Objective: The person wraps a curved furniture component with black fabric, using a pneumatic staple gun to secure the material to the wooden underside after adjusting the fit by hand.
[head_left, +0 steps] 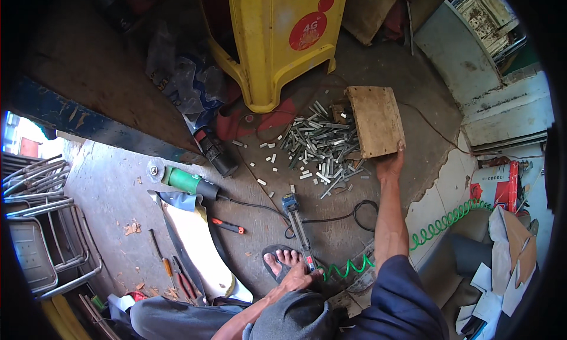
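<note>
Out to the right, my right hand [390, 164] grips the near edge of a small wooden box [380, 123], which is tipped on its side. Against its open side lies a heap of silvery staple strips [322, 142], with loose pieces scattered to the left and nearer me. Low in the middle, beside my sandalled foot [280, 258], my left hand [300, 277] is closed around the near end of a slim air staple gun [300, 225]. A green coiled air hose [443, 226] runs off to the right from that end. Part of the left hand's grip is hidden.
A yellow plastic stool [260, 45] stands beyond the heap. On the left lie a green angle grinder [183, 179], a black cylindrical tool [215, 151], a white curved panel [192, 239], an orange-handled tool [228, 226] and pliers [185, 278]. Metal chair frames [53, 222] stand far left.
</note>
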The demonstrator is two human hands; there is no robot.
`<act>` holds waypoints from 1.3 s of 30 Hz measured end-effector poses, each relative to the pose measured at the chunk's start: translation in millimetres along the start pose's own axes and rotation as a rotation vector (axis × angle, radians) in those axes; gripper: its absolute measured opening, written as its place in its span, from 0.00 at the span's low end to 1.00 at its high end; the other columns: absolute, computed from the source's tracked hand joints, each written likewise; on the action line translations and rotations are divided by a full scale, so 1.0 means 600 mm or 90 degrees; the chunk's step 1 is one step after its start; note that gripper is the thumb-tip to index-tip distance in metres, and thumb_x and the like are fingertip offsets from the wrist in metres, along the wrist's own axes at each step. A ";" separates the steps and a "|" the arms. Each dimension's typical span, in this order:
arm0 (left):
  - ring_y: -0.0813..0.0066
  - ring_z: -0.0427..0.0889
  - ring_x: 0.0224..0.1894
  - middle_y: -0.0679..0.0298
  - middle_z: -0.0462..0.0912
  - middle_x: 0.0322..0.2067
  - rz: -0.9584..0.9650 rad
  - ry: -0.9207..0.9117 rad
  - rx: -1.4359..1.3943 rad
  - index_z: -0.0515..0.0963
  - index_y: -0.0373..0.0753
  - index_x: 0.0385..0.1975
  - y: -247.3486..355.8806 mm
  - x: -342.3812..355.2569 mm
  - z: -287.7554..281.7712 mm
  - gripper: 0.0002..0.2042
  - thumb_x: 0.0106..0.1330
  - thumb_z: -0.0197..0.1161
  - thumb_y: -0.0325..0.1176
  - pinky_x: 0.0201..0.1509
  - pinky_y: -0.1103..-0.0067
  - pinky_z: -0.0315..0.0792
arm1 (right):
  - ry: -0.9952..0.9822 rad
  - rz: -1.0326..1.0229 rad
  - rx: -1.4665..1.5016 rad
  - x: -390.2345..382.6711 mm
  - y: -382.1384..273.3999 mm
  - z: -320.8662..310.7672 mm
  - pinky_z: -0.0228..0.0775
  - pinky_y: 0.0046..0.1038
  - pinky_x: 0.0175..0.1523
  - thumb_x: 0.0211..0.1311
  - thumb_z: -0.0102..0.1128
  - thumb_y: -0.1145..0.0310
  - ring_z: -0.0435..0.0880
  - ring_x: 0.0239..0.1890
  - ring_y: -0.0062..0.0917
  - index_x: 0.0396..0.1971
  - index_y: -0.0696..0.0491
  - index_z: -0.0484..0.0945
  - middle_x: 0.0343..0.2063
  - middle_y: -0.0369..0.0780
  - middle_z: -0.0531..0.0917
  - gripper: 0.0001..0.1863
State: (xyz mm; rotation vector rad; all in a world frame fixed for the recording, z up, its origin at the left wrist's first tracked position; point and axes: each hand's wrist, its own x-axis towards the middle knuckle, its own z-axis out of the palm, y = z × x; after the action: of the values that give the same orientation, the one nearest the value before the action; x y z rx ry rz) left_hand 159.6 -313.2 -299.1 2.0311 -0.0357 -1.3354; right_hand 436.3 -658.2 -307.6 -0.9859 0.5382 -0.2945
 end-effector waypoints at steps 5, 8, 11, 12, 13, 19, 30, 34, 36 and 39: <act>0.42 0.39 0.79 0.38 0.53 0.74 -0.031 -0.006 0.045 0.59 0.25 0.71 0.034 -0.016 -0.029 0.54 0.59 0.63 0.69 0.79 0.50 0.23 | 0.031 -0.032 0.078 -0.004 0.008 0.025 0.53 0.55 0.73 0.59 0.64 0.33 0.62 0.73 0.41 0.75 0.46 0.58 0.72 0.41 0.65 0.51; 0.45 0.45 0.78 0.40 0.57 0.73 -0.037 0.038 0.086 0.60 0.25 0.71 0.052 -0.027 -0.033 0.55 0.57 0.63 0.71 0.81 0.55 0.29 | 0.047 0.000 0.122 -0.003 0.007 0.025 0.53 0.53 0.73 0.59 0.64 0.33 0.62 0.73 0.40 0.75 0.47 0.58 0.72 0.41 0.65 0.51; 0.44 0.55 0.75 0.38 0.62 0.70 -0.054 0.094 0.196 0.62 0.24 0.69 0.058 -0.030 -0.033 0.53 0.58 0.64 0.68 0.80 0.62 0.41 | 0.017 -0.027 0.052 0.000 0.008 0.015 0.56 0.50 0.73 0.59 0.65 0.34 0.65 0.71 0.40 0.74 0.47 0.59 0.71 0.40 0.66 0.50; 0.44 0.58 0.74 0.37 0.64 0.69 -0.053 0.102 0.224 0.63 0.23 0.68 0.057 -0.031 -0.033 0.51 0.59 0.65 0.67 0.80 0.65 0.45 | 0.021 -0.027 0.051 0.002 0.008 0.013 0.57 0.49 0.73 0.59 0.65 0.36 0.66 0.71 0.40 0.74 0.47 0.60 0.71 0.40 0.67 0.48; 0.43 0.50 0.76 0.35 0.58 0.71 -0.053 0.053 0.123 0.62 0.23 0.68 0.055 -0.028 -0.036 0.51 0.60 0.64 0.67 0.80 0.61 0.38 | 0.030 -0.020 0.059 0.005 0.008 0.014 0.58 0.47 0.72 0.59 0.66 0.39 0.67 0.70 0.40 0.73 0.47 0.61 0.70 0.40 0.68 0.47; 0.42 0.36 0.79 0.33 0.46 0.75 0.017 -0.103 -0.163 0.57 0.19 0.70 0.045 -0.027 -0.058 0.51 0.65 0.61 0.66 0.81 0.59 0.27 | 0.020 -0.240 -0.159 -0.001 -0.028 0.099 0.62 0.39 0.70 0.57 0.69 0.57 0.72 0.65 0.39 0.64 0.51 0.73 0.60 0.43 0.78 0.35; 0.35 0.30 0.78 0.36 0.50 0.74 -0.061 -0.025 0.058 0.56 0.23 0.72 0.075 -0.038 -0.063 0.59 0.58 0.58 0.75 0.67 0.33 0.10 | 0.015 -0.744 -0.429 -0.088 -0.198 0.286 0.65 0.38 0.65 0.49 0.73 0.65 0.76 0.57 0.37 0.46 0.56 0.83 0.49 0.44 0.82 0.22; 0.38 0.31 0.79 0.36 0.48 0.75 -0.055 0.003 0.061 0.54 0.21 0.72 0.071 -0.034 -0.052 0.58 0.59 0.58 0.73 0.71 0.40 0.15 | 0.063 -0.615 -0.255 -0.054 -0.252 0.210 0.70 0.38 0.62 0.55 0.69 0.63 0.77 0.58 0.37 0.49 0.55 0.82 0.49 0.43 0.82 0.21; 0.41 0.34 0.80 0.36 0.46 0.75 -0.072 -0.005 0.053 0.52 0.21 0.72 0.072 -0.035 -0.052 0.57 0.59 0.61 0.69 0.77 0.52 0.26 | 0.134 -0.503 -0.120 -0.030 -0.275 0.155 0.70 0.36 0.62 0.61 0.63 0.59 0.78 0.58 0.37 0.56 0.57 0.78 0.53 0.44 0.81 0.26; 0.44 0.36 0.80 0.36 0.44 0.76 -0.083 -0.014 0.040 0.51 0.19 0.72 0.078 -0.038 -0.059 0.57 0.59 0.64 0.66 0.82 0.61 0.36 | 0.231 -0.298 0.022 -0.010 -0.273 0.069 0.66 0.45 0.66 0.63 0.59 0.50 0.75 0.62 0.41 0.64 0.54 0.71 0.60 0.44 0.76 0.34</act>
State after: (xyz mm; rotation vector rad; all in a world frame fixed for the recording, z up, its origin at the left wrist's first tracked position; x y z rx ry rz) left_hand 193.8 -321.2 -246.6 2.1022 0.0465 -1.4538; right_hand 455.0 -712.3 -148.8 -1.0236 0.6230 -0.9105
